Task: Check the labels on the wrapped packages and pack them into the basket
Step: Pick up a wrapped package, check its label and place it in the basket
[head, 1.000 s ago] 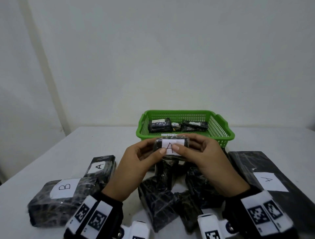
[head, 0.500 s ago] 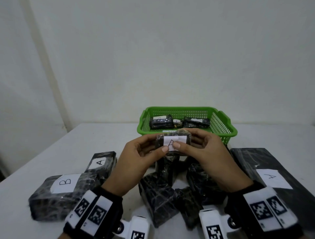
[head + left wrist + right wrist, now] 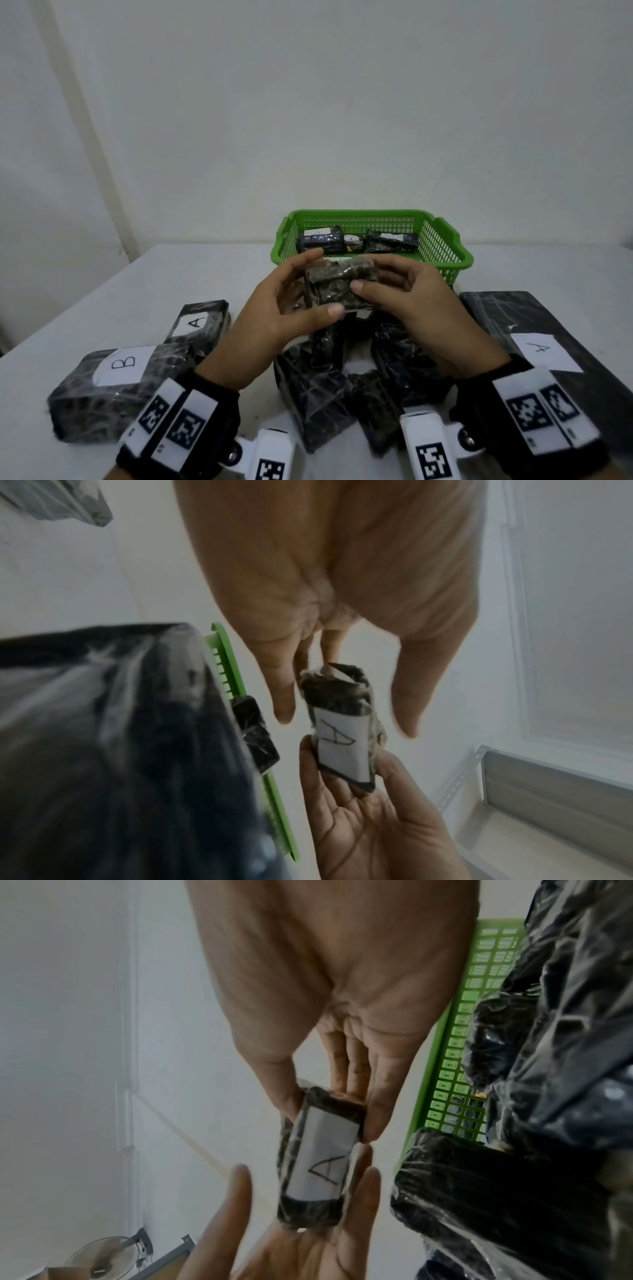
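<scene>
Both hands hold one small wrapped package (image 3: 337, 284) in the air, just in front of the green basket (image 3: 445, 253). Left hand (image 3: 284, 308) cradles it from below and the side, thumb along the near edge. In the left wrist view the fingers look fairly straight, so how firmly it grips is hard to tell. Right hand (image 3: 407, 301) pinches the package's other end, thumb on the near face, fingers curled behind.

The label (image 3: 322, 1153) faces down and away from the head camera. Only the wrist views show it: a white slip marked "A". Likely the package is tipped this way for lowering label-first, or simply mid-turn after reading.

Basket already holds a few wrapped packages (image 3: 320, 238), at least two with slips facing up. On the table (image 3: 171, 281) wait more: a "B" package (image 3: 113, 380) at left, an "A" package (image 3: 198, 322) behind it, a long "A" package (image 3: 534, 339) at right, and an unlabelled-side-up heap (image 3: 342, 377) under the hands.

Judgement: checking seems done; placing into the basket comes next.
</scene>
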